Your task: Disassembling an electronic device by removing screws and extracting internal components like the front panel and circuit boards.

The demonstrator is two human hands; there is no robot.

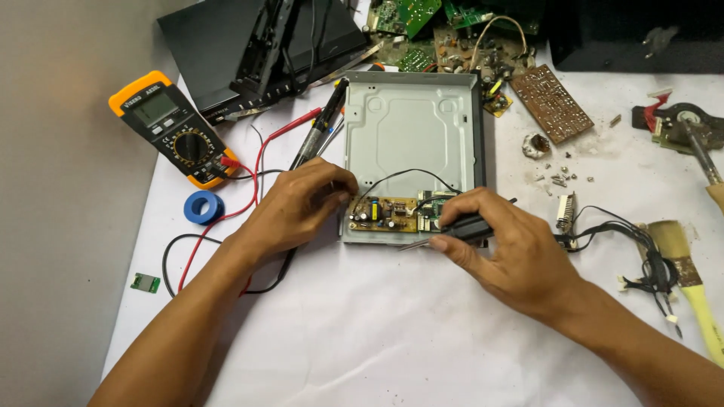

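A grey metal chassis [411, 124] lies open on the white cloth, with a small yellowish circuit board [383, 215] in its near end. My left hand [298, 207] rests at the chassis' left edge, fingertips bunched against the board's corner where a thin black wire [411, 172] begins. Whether the fingers pinch anything is hidden. My right hand [509, 252] grips a black-handled tool [464, 226] whose metal tip [413, 245] points left along the chassis' near edge.
A yellow multimeter [172, 126] with red and black leads [320, 124] and a blue tape roll [204, 206] lie on the left. Loose circuit boards [550, 102], screws [558, 178], a cable bundle [648, 256] and a brush [690, 275] are on the right. A black casing [256, 45] sits behind.
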